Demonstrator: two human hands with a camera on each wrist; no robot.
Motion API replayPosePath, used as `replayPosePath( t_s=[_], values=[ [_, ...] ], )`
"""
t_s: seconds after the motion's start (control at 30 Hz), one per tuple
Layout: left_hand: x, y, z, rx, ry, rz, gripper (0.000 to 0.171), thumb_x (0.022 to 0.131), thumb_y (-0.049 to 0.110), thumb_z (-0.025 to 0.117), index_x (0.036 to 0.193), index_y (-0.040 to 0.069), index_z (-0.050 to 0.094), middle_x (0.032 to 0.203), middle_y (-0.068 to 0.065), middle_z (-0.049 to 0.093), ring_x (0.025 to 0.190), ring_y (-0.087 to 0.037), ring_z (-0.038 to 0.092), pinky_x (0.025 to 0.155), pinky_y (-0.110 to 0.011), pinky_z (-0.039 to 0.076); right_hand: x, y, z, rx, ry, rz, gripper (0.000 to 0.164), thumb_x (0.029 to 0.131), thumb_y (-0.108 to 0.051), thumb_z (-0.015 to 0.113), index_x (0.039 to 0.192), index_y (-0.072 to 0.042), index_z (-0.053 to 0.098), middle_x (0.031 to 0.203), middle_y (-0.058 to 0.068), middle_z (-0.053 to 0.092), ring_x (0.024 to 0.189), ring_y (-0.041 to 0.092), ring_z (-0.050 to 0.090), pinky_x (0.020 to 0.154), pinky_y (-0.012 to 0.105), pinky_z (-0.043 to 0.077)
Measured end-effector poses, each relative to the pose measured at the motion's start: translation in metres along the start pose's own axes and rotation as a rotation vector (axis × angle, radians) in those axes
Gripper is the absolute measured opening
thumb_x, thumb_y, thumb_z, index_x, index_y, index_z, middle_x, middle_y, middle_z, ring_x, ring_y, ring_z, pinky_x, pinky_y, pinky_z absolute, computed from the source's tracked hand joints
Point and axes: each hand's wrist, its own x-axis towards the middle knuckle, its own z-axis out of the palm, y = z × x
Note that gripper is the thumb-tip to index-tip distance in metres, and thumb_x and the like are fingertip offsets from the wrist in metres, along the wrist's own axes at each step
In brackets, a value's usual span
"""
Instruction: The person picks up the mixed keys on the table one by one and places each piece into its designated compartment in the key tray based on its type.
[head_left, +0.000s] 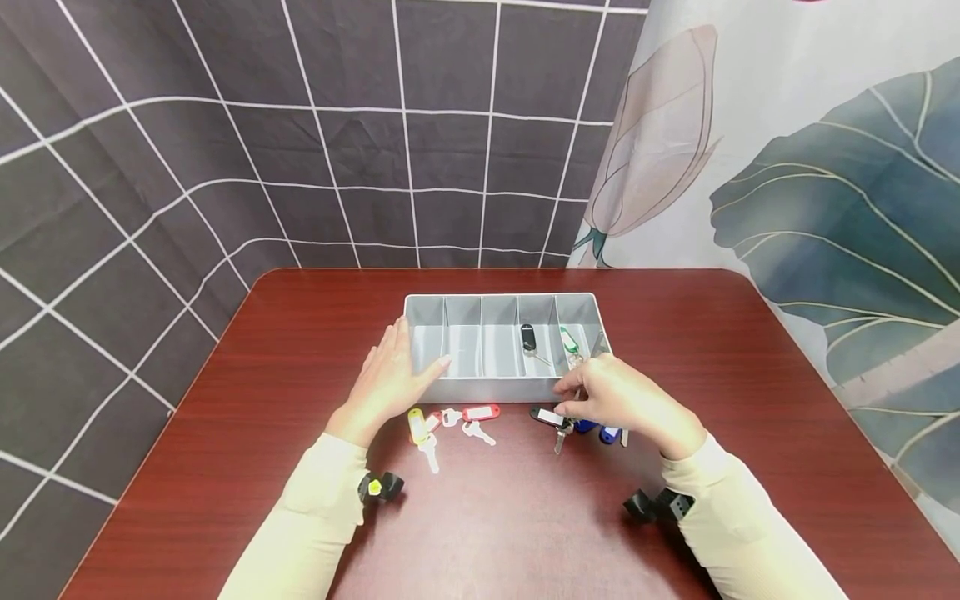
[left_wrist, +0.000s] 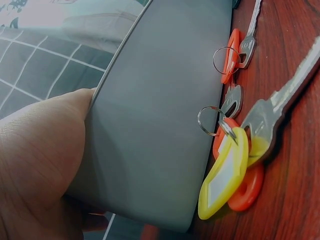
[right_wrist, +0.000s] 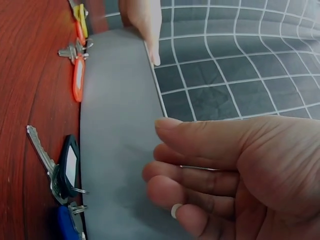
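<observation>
A long grey divided tray (head_left: 487, 389) stands on the table. My left hand (head_left: 386, 379) lies along its left end, fingers extended down the side wall and thumb over the front rim. My right hand (head_left: 622, 400) is at the tray's front right, its fingers loosely bent close to the front wall. A thin silver line shows among those fingers in the right wrist view; I cannot tell what it is. Inside the tray are a black-headed key (head_left: 528, 337) and, in the rightmost compartment, a green tag (head_left: 569, 340) with keys. Beneath my right hand lies a black-tagged key (head_left: 549, 417).
Before the tray's left part lie a yellow-tagged key (head_left: 417, 426) and red-tagged keys (head_left: 481, 412). Blue tags (head_left: 611, 434) lie on the right, partly hidden by my hand. The red-brown table (head_left: 480, 533) ends at the back near hanging cloth (head_left: 442, 158).
</observation>
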Motion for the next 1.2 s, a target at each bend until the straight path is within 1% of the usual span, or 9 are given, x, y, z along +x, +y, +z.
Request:
replayPosePath(
  t_s=[0.07, 0.23, 0.37, 0.47, 0.6, 0.73, 1.0, 1.13, 1.2],
  values=[
    [0.0, 0.0, -0.001, -0.001, -0.002, -0.002, 0.102, 0.087, 0.066, 0.049, 0.152, -0.004, 0.012, 0.156, -0.022, 0.021, 0.143, -0.036, 0.02, 0.112, -0.056, 0.021, 0.0, -0.001, 0.001, -0.001, -0.02, 0.001, 0.015, 0.078, -0.019, 0.079, 0.091, -0.013, 0.078, 0.077, -0.014, 0.069, 0.063, -0.006, 0.056, 0.064, 0.022, 0.051],
    [0.0, 0.001, -0.001, -0.002, -0.006, -0.004, 0.102, 0.087, 0.066, 0.048, 0.152, -0.004, 0.012, 0.156, -0.022, 0.02, 0.143, -0.036, 0.02, 0.112, -0.056, 0.021, 0.003, -0.002, 0.006, 0.005, -0.098, -0.002, 0.005, 0.077, -0.019, 0.078, 0.082, -0.021, 0.075, 0.062, -0.02, 0.059, 0.055, -0.005, 0.048, 0.054, 0.02, 0.044],
    [0.0, 0.001, -0.001, -0.002, -0.009, -0.007, 0.101, 0.088, 0.066, 0.048, 0.152, -0.004, 0.012, 0.156, -0.021, 0.019, 0.143, -0.036, 0.019, 0.112, -0.055, 0.021, 0.004, -0.004, 0.01, -0.018, -0.149, 0.004, 0.006, 0.076, -0.02, 0.077, 0.079, -0.024, 0.074, 0.056, -0.021, 0.052, 0.053, -0.002, 0.041, 0.049, 0.021, 0.037],
    [0.0, 0.0, -0.001, -0.006, -0.015, -0.011, 0.102, 0.087, 0.066, 0.048, 0.152, -0.003, 0.011, 0.156, -0.021, 0.019, 0.144, -0.036, 0.018, 0.112, -0.055, 0.02, 0.004, -0.008, 0.013, -0.045, -0.174, 0.034, 0.007, 0.075, -0.02, 0.078, 0.079, -0.024, 0.074, 0.056, -0.02, 0.052, 0.054, 0.001, 0.04, 0.049, 0.023, 0.037],
    [0.001, 0.0, 0.0, -0.008, -0.021, -0.013, 0.103, 0.087, 0.067, 0.047, 0.152, -0.003, 0.011, 0.157, -0.021, 0.018, 0.144, -0.035, 0.017, 0.112, -0.055, 0.02, 0.005, -0.009, 0.018, -0.089, -0.182, 0.066, 0.009, 0.075, -0.019, 0.078, 0.073, -0.026, 0.072, 0.057, -0.02, 0.053, 0.057, 0.005, 0.043, 0.052, 0.025, 0.039],
    [0.001, 0.0, 0.0, -0.012, -0.024, -0.011, 0.103, 0.087, 0.067, 0.048, 0.152, -0.003, 0.01, 0.157, -0.021, 0.018, 0.144, -0.035, 0.017, 0.112, -0.055, 0.02, 0.005, -0.008, 0.023, -0.095, -0.173, 0.047, 0.015, 0.075, -0.016, 0.077, 0.066, -0.026, 0.069, 0.054, -0.02, 0.051, 0.055, 0.005, 0.041, 0.051, 0.023, 0.037],
    [0.001, 0.0, -0.001, -0.021, -0.023, -0.01, 0.102, 0.087, 0.066, 0.049, 0.152, -0.003, 0.011, 0.157, -0.021, 0.018, 0.144, -0.035, 0.018, 0.113, -0.054, 0.021, 0.005, -0.008, 0.029, -0.085, -0.196, 0.075, 0.015, 0.071, -0.013, 0.08, 0.068, -0.024, 0.07, 0.055, -0.019, 0.054, 0.054, 0.004, 0.04, 0.052, 0.024, 0.038],
    [0.002, 0.0, 0.0, -0.018, -0.018, -0.007, 0.102, 0.087, 0.065, 0.049, 0.152, -0.004, 0.011, 0.156, -0.022, 0.019, 0.144, -0.035, 0.019, 0.112, -0.054, 0.021, 0.005, -0.009, 0.033, -0.112, -0.188, 0.086, 0.015, 0.069, -0.011, 0.08, 0.07, -0.021, 0.068, 0.056, -0.017, 0.05, 0.054, 0.005, 0.042, 0.052, 0.026, 0.039],
    [0.001, 0.0, 0.0, -0.016, -0.019, -0.008, 0.102, 0.087, 0.066, 0.049, 0.152, -0.004, 0.011, 0.156, -0.022, 0.019, 0.144, -0.035, 0.018, 0.113, -0.054, 0.021, 0.006, -0.01, 0.035, -0.131, -0.176, 0.095, 0.017, 0.067, -0.011, 0.08, 0.07, -0.019, 0.065, 0.056, -0.015, 0.046, 0.054, 0.006, 0.043, 0.052, 0.026, 0.039]
  ],
)
